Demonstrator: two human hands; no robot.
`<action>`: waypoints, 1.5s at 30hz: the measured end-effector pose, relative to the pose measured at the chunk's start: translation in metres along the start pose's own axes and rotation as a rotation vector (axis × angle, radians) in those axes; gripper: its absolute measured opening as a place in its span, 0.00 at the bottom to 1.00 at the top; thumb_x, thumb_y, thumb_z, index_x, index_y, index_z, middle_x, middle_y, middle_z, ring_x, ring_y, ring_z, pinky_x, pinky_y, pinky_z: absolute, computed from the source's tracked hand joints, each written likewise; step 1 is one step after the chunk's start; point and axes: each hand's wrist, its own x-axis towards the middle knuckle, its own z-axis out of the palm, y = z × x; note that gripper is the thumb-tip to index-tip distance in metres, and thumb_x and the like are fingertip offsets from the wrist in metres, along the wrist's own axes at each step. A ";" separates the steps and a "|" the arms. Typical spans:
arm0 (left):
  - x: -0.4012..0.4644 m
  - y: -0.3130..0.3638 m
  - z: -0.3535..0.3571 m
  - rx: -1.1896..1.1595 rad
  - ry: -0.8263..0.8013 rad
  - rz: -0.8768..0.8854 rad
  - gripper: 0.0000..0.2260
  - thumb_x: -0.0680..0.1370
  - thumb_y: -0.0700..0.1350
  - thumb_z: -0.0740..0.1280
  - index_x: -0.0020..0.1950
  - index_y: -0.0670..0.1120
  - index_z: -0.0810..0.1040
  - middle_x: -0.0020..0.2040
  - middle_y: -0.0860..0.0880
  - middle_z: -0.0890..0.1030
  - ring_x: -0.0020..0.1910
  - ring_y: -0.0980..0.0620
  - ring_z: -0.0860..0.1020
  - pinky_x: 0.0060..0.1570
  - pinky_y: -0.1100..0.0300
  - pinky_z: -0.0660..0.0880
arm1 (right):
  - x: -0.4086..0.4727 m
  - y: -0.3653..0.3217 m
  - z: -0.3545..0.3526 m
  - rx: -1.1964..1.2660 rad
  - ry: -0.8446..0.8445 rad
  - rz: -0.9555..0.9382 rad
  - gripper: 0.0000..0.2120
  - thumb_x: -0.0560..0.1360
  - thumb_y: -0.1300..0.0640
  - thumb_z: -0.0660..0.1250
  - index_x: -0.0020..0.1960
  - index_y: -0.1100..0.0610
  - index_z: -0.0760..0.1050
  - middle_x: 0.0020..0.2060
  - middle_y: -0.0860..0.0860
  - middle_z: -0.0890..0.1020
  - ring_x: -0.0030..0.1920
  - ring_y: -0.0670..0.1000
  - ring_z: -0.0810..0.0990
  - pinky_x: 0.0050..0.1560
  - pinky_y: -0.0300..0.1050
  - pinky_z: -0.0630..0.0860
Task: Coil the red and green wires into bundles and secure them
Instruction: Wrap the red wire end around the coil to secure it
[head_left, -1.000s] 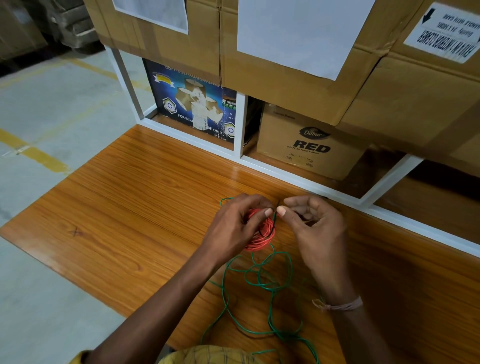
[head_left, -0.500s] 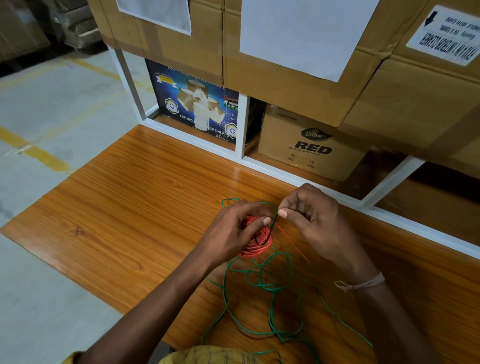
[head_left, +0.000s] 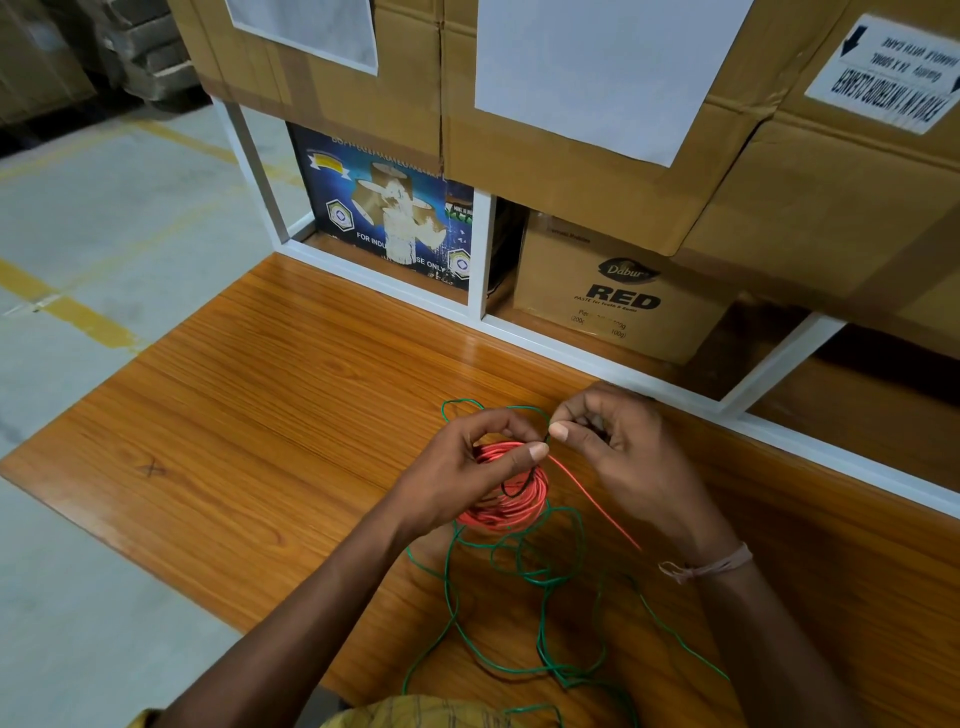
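The red wire (head_left: 511, 506) is wound into a round coil on the wooden table, and a thin dark tie loops around one side of it. My left hand (head_left: 457, 478) grips the coil from the left with thumb on top. My right hand (head_left: 618, 452) pinches the dark tie just above the coil. A loose red tail (head_left: 597, 506) runs from the pinch down toward my right wrist. The green wire (head_left: 524, 597) lies uncoiled in loose tangled loops under and in front of the coil, reaching the table's near edge.
The wooden table (head_left: 291, 415) ends at the left over a concrete floor with yellow lines. A white shelf frame (head_left: 480, 260) stands at the table's back, holding a blue printed box (head_left: 384, 208) and a brown "RED" carton (head_left: 618, 291). Large cardboard cartons (head_left: 571, 104) overhang above.
My right hand has pulled up and away from the coil, drawing the tie taut, and the red tail now shows stretched below it. The left hand stays on the coil.
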 end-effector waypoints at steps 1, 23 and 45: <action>0.000 -0.001 0.000 0.010 -0.002 -0.001 0.05 0.83 0.47 0.73 0.54 0.45 0.85 0.52 0.49 0.85 0.49 0.58 0.82 0.50 0.64 0.74 | 0.000 0.002 0.001 -0.019 0.004 -0.005 0.04 0.79 0.60 0.72 0.45 0.54 0.81 0.41 0.49 0.79 0.42 0.45 0.77 0.43 0.38 0.72; 0.011 -0.006 0.002 -0.005 0.004 -0.053 0.05 0.80 0.40 0.75 0.44 0.46 0.84 0.40 0.55 0.83 0.39 0.60 0.79 0.45 0.62 0.73 | -0.002 0.010 0.019 -0.117 0.129 -0.058 0.04 0.79 0.58 0.70 0.46 0.54 0.79 0.42 0.47 0.77 0.45 0.51 0.78 0.46 0.55 0.76; 0.004 -0.010 0.004 -0.047 -0.004 -0.205 0.05 0.81 0.38 0.73 0.48 0.36 0.85 0.41 0.40 0.84 0.32 0.61 0.75 0.27 0.65 0.69 | 0.006 0.007 0.033 0.808 0.234 0.354 0.08 0.82 0.63 0.67 0.61 0.61 0.77 0.47 0.58 0.88 0.46 0.54 0.86 0.48 0.46 0.83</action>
